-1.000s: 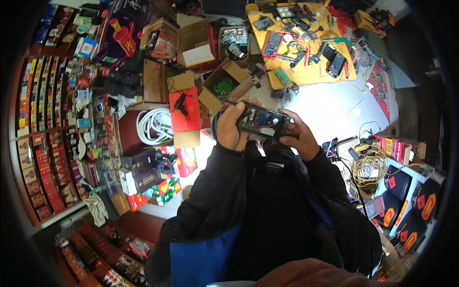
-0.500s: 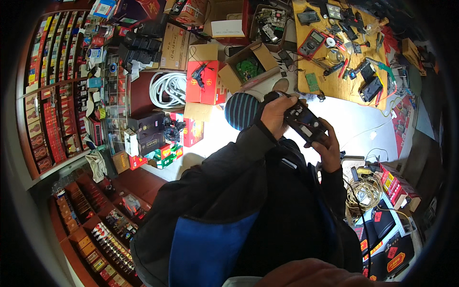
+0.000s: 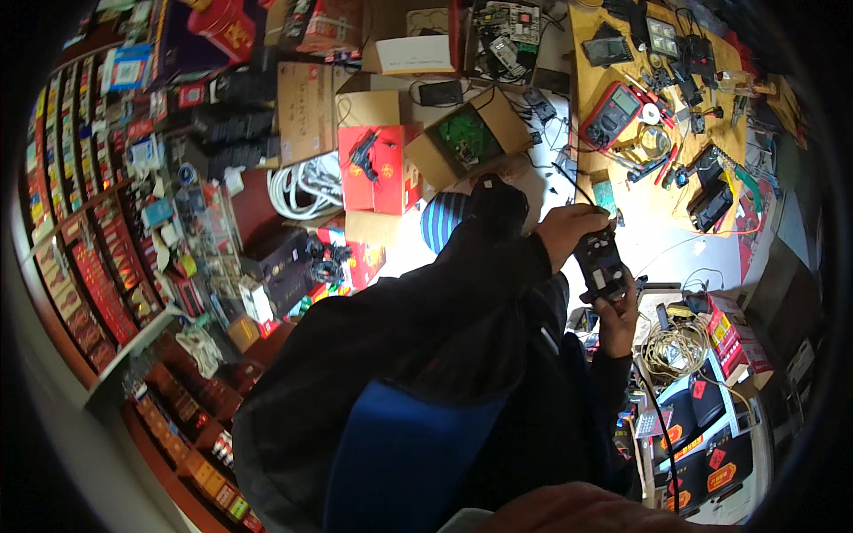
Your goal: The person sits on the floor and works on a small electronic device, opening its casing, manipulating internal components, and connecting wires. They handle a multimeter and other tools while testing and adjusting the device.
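Grasps black casing (image 3: pixel 601 265) in fingers (image 3: pixel 588 218) of left hand (image 3: pixel 565 233) and right hand (image 3: pixel 618 323), near open carton (image 3: pixel 427 160) containing green circuit board (image 3: pixel 469 135), and near orange-labelled black packages (image 3: pixel 737 449).

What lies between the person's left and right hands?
In the head view, a black casing with pale patches, held by the left hand and the right hand.

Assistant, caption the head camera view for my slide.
Left hand and right hand hold a dark device, with a red multimeter on the wooden table beyond.
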`<action>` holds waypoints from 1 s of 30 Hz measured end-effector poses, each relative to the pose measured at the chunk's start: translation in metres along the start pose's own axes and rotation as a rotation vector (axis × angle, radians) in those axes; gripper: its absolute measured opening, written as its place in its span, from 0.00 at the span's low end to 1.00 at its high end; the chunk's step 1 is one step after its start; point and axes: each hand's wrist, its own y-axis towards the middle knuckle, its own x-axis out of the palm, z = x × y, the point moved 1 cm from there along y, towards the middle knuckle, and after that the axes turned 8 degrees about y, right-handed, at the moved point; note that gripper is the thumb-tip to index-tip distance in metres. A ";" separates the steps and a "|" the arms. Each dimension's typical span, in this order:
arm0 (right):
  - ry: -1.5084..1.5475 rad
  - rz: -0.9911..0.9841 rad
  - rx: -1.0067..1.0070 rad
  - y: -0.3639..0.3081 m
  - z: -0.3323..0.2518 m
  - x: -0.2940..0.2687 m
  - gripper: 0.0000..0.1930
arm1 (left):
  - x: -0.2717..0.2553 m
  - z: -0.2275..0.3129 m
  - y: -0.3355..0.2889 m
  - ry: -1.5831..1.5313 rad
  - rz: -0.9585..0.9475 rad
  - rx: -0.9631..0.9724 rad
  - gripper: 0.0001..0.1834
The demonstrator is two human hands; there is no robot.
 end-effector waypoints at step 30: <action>0.176 0.371 -0.362 0.084 0.289 -0.039 0.48 | -0.185 -0.137 0.181 0.078 -0.705 -0.142 0.13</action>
